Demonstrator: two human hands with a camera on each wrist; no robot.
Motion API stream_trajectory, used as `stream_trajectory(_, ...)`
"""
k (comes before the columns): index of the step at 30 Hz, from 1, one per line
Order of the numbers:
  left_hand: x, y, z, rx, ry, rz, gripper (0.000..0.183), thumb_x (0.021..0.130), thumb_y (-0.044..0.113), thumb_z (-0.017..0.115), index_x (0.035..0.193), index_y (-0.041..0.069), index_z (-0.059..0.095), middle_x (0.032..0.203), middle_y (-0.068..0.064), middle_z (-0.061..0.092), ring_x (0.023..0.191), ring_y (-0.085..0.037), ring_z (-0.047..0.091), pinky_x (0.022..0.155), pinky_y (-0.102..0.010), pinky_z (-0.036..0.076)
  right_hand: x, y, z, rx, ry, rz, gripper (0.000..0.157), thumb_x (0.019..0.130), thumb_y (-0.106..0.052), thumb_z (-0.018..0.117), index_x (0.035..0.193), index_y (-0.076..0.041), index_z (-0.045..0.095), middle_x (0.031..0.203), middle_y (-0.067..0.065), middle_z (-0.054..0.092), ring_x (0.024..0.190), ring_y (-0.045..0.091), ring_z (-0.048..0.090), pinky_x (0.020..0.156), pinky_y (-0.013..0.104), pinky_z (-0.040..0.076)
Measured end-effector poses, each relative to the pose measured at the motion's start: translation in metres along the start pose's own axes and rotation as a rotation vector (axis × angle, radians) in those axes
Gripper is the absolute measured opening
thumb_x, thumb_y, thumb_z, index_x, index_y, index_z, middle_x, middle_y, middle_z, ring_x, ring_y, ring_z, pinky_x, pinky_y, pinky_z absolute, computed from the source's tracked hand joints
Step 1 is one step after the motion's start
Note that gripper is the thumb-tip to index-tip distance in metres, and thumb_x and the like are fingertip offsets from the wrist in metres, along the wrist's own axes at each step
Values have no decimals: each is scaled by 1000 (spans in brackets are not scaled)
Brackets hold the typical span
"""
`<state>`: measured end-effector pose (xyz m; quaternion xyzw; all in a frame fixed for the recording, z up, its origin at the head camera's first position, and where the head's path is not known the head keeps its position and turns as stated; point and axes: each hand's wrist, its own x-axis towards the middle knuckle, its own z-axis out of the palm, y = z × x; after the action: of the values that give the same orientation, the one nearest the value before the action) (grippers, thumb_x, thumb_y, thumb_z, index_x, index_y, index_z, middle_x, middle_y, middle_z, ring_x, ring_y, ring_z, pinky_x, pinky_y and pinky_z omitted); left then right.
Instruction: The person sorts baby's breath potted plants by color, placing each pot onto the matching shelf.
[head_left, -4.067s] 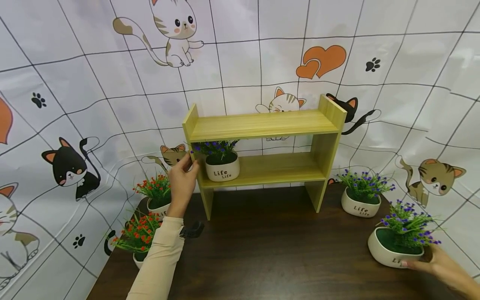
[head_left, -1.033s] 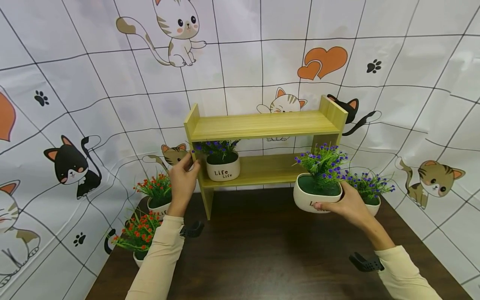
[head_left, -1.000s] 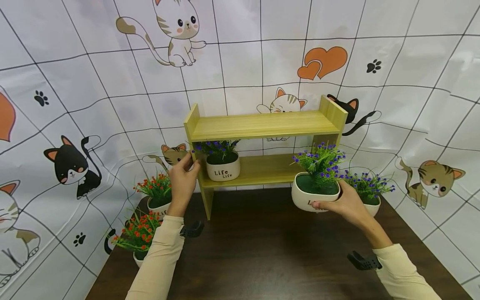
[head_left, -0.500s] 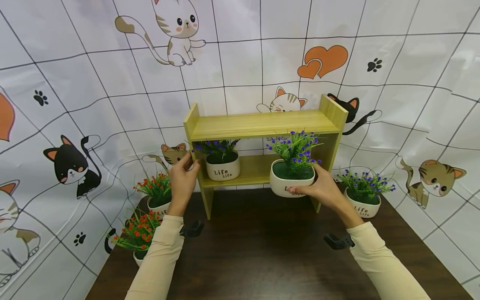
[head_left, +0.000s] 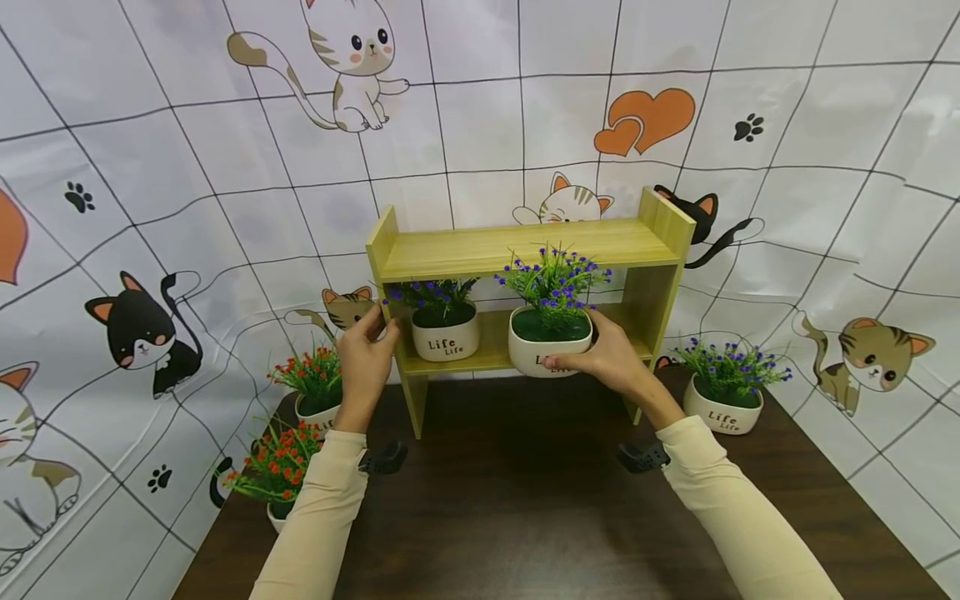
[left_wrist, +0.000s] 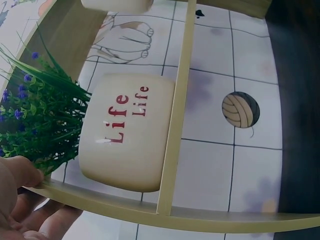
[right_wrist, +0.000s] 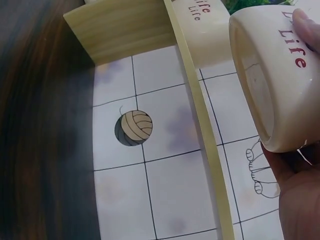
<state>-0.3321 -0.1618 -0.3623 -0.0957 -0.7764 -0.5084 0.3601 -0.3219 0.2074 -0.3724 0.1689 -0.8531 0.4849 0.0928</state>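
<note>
In the head view my right hand (head_left: 613,354) grips a white "Life" flowerpot (head_left: 525,350) with purple flowers, thumb on its front. That pot is upright in front of the middle board of a two-tier wooden shelf (head_left: 525,250). In the right wrist view the held pot (right_wrist: 270,75) shows its underside, apart from the board. My left hand (head_left: 365,362) pinches the shelf's left side panel; the left wrist view has the thumb (left_wrist: 22,170) inside it and fingers outside. Beside that hand, a second purple-flowered pot (head_left: 446,337) stands at the left end of the middle board.
Two red-flowered pots (head_left: 318,412) (head_left: 276,518) stand on the dark table (head_left: 510,517) at the left, partly behind my left arm. Another purple-flowered pot (head_left: 723,408) stands right of the shelf. A cat-patterned wall covering (head_left: 480,125) rises behind.
My right hand has lifted the purple-flowered pot from the table's right side and carried it left and up to the shelf's front. My left hand has stayed on the side panel.
</note>
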Motion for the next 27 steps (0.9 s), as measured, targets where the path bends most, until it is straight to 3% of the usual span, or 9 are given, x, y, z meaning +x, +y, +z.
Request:
stream_trajectory(11,0,-1,-1,-7,-5,-1,33,99,-2,68,130,-2,75,118,-28,76,114,-40,75,94,-53,62,28,0,19,80,-56,-29,81,77,-29,96,143,-7,55,125,16,72,104,29,71,86,37,60)
stream_trajectory(20,1,-1,-1,-13,-5,-4,33,99,-2,67,131,-2,75,119,-28,76,115,-40,74,95,-54,61,45,2,27,50,-56,30,115,76,-35,98,164,-5,30,145,21,58,123,35,67,109,52,53)
stream_trajectory(27,1,-1,-1,-6,0,-4,33,98,-2,68,130,-2,75,119,-27,76,115,-40,75,94,-55,62,56,4,32,36,-77,38,115,77,-36,97,165,-4,29,154,24,50,133,41,61,116,58,48)
